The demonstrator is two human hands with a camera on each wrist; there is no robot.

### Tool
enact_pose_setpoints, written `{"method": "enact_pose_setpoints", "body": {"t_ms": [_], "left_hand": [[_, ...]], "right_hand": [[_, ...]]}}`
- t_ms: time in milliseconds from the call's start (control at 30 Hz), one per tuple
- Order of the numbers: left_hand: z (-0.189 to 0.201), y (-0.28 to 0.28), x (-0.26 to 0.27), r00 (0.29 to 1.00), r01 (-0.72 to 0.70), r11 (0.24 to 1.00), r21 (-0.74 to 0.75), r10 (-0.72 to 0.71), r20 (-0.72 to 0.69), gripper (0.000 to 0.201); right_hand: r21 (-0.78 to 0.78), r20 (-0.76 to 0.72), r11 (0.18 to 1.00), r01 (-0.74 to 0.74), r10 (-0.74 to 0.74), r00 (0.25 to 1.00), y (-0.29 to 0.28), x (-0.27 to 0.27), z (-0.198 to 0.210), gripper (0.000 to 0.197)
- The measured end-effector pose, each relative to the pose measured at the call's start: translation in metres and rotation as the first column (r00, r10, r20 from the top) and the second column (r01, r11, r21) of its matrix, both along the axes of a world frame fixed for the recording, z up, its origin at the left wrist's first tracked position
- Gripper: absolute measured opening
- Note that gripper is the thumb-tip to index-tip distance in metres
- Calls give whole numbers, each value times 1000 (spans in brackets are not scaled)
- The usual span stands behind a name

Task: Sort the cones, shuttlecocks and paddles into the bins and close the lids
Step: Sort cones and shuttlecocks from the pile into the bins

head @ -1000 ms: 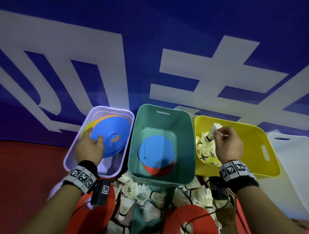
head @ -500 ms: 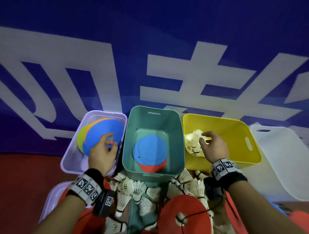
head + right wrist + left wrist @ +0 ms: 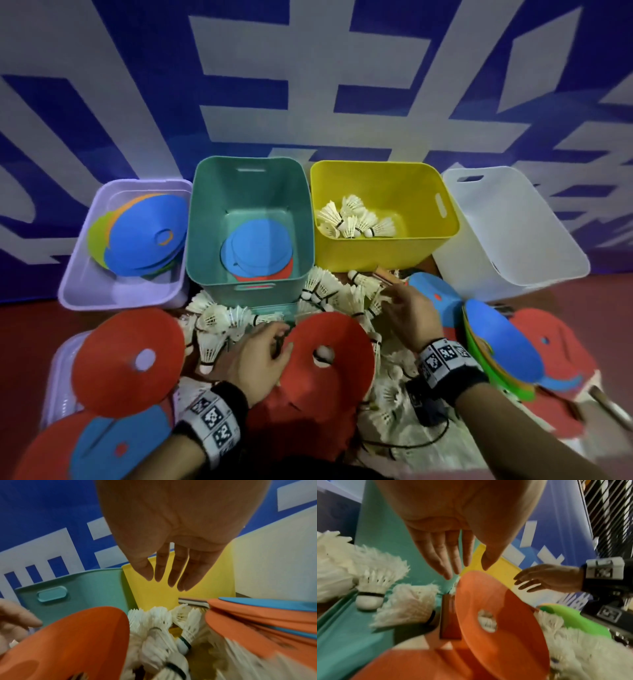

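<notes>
My left hand [image 3: 274, 339] hovers with straight fingers at the left rim of a red cone [image 3: 329, 359] lying on the pile; in the left wrist view the fingers [image 3: 448, 563] hang just above that cone [image 3: 501, 615]. My right hand [image 3: 399, 305] is spread open, holding nothing, over loose white shuttlecocks [image 3: 346, 294]; its fingers [image 3: 171, 574] hang over them [image 3: 159, 626]. The lilac bin [image 3: 78, 274] holds blue, green and orange cones. Blue and red discs lie in the teal bin [image 3: 202, 219]. Shuttlecocks [image 3: 352, 219] lie in the yellow bin [image 3: 421, 192].
A white bin [image 3: 513, 233] stands at the far right, against the blue and white banner. More red cones [image 3: 126, 359] lie front left. A stack of blue, green and red cones [image 3: 496, 346] lies right of my right hand. A wooden handle [image 3: 387, 274] pokes out by the yellow bin.
Both hands have pulled back out of the bins to the pile. The left let go of the blue cone in the lilac bin; the right dropped its shuttlecock in the yellow bin.
</notes>
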State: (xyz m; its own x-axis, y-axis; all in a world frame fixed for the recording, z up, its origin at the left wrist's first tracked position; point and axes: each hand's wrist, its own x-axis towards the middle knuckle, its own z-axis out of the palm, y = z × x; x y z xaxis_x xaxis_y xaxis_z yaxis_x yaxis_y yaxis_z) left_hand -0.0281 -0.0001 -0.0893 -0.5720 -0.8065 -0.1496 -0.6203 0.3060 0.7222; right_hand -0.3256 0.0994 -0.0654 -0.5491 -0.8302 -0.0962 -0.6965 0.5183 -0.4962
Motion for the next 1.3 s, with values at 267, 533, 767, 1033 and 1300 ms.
{"method": "enact_pose_setpoints", "body": {"t_ms": [267,533,767,1033,1300], "left_hand": [[-17,22,-25,956,-97,995,35,84,282,20],[-3,31,-11,955,-253,967,-34,255,154,15],[-9,34,21,929,-362,932,-36,363,66,11],[-12,32,30,905,-419,908,26,420,-73,11],[-10,27,32,849,-468,879,91,476,-228,13]], "right_hand": [[135,111,972,-190,176,978,-8,4,-26,55],[308,62,917,-254,247,967,-53,-4,-42,58],[374,16,907,-192,201,979,-53,2,-46,40],[237,18,960,-148,148,989,-44,14,-39,18],[-25,2,983,-183,183,983,-26,24,-15,21]]}}
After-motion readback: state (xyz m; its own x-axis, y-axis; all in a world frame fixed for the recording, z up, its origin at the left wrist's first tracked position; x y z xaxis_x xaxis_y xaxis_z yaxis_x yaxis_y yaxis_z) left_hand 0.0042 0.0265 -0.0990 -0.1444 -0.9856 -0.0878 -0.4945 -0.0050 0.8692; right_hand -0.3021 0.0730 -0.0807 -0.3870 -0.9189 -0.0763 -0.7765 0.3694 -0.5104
